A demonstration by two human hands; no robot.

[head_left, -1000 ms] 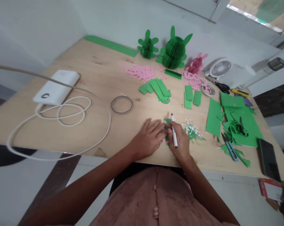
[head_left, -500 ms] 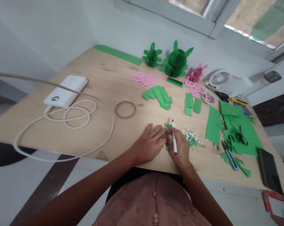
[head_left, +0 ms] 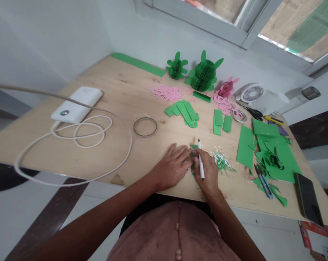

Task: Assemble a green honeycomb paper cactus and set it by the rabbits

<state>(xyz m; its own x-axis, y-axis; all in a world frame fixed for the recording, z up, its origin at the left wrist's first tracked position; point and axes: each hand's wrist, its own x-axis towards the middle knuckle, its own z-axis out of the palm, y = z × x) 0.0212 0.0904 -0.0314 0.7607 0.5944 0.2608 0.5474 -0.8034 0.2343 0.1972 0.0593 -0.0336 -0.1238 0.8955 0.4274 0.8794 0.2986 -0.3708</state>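
Note:
A small green paper piece point(head_left: 193, 147) lies on the table near its front edge, partly hidden under my hands. My left hand point(head_left: 172, 167) rests palm down at its left, fingers spread, fingertips touching the paper. My right hand point(head_left: 208, 171) is curled round a white pen point(head_left: 201, 161) with dark ends, at the paper's right side. A patch of pink shows by the fingertips. Small white and green paper scraps point(head_left: 222, 159) lie just right of my right hand.
Green strips point(head_left: 186, 111), pink cutouts point(head_left: 168, 93) and folded paper figures point(head_left: 204, 75) stand or lie behind. A power bank point(head_left: 77, 104) with cable is at left. Snips point(head_left: 264, 181), green sheets point(head_left: 244, 145) and a phone point(head_left: 307, 198) are at right.
The view has shifted slightly, so things at the right appear a little farther left and lower. Both hands keep nearly the same pose around the paper.

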